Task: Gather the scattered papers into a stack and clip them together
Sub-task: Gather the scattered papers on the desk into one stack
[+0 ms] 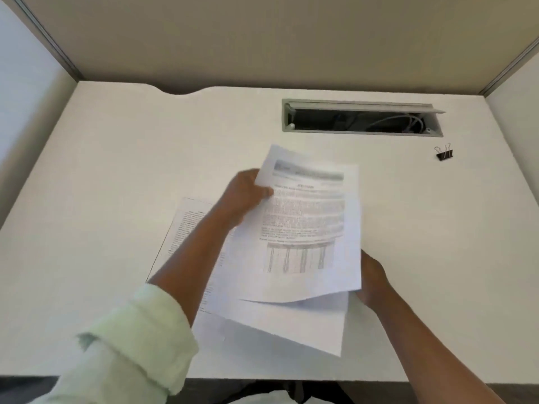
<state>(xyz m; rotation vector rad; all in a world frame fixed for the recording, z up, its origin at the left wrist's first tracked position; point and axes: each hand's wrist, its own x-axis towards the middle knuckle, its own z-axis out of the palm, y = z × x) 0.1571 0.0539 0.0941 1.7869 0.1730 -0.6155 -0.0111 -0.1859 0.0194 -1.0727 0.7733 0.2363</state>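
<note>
- Pinching the papers (306,223) at their upper left edge, your left hand (245,196) is closed on them above the desk (116,158); your right hand (373,278) grips their lower right corner, fingers hidden beneath
- One sheet (186,228) lies flat under your left forearm; the binder clip (444,153) sits well apart, far right

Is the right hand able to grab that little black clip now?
Probably not yet: the right hand is holding the papers, though nothing blocks the way to the binder clip.

Motion-blurred print on held papers (306,223), unreadable. Beneath them: right hand (374,279) fingers hidden, flat sheet (186,228) mostly covered by left forearm. Binder clip (444,153) too small for detail.
</note>
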